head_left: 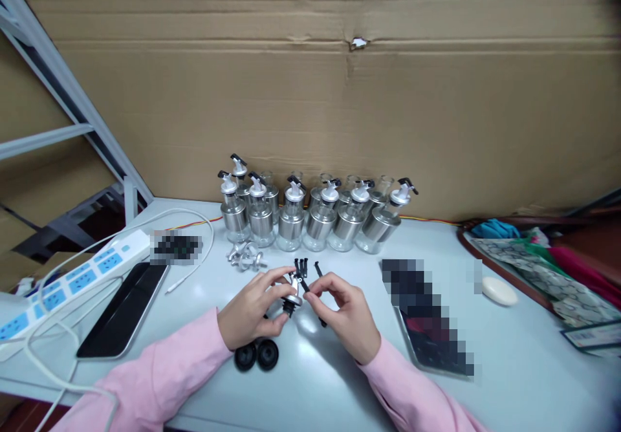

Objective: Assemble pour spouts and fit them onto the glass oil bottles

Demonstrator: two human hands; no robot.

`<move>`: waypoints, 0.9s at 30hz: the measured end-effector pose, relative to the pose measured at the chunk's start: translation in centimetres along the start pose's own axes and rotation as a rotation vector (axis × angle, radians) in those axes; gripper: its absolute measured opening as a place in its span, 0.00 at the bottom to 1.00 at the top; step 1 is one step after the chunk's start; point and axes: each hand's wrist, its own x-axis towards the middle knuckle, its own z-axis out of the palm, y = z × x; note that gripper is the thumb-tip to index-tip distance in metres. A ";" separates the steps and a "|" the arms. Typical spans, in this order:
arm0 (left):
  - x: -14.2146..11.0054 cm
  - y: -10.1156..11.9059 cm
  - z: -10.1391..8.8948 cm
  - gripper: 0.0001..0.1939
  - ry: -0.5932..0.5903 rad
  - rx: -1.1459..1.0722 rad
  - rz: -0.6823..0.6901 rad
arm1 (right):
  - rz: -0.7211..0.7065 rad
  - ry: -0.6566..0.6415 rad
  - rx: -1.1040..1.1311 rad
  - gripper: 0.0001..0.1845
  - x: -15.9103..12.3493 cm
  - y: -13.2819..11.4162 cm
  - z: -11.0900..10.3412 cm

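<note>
Between the thumb and fingers of my left hand is a bottle pourer, silver above with a black ribbed stopper below. My right hand pinches a small black lever against the pourer's silver spout. Just beyond the fingers lie several loose black levers on the table. Silver spout parts sit in a pile to the left. Two round black stopper pieces rest below my left hand, and more black parts are partly hidden by my hands.
A row of glass bottles with metal sleeves stands at the back, the front ones with pourers fitted. On the left are a power strip, a white cable and a black tablet. A dark, partly blurred device and a white oval object lie on the right.
</note>
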 end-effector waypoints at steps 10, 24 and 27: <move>0.2 0.4 -0.3 0.17 -0.005 0.074 0.053 | 0.026 0.196 -0.096 0.04 0.7 0.6 -0.4; 0.2 0.3 -0.3 0.18 0.007 0.127 0.042 | -0.030 0.067 -0.079 0.03 0.2 0.1 -0.2; 0.3 0.3 -0.3 0.19 0.018 0.124 0.053 | -0.015 0.054 -0.067 0.03 0.2 0.0 -0.1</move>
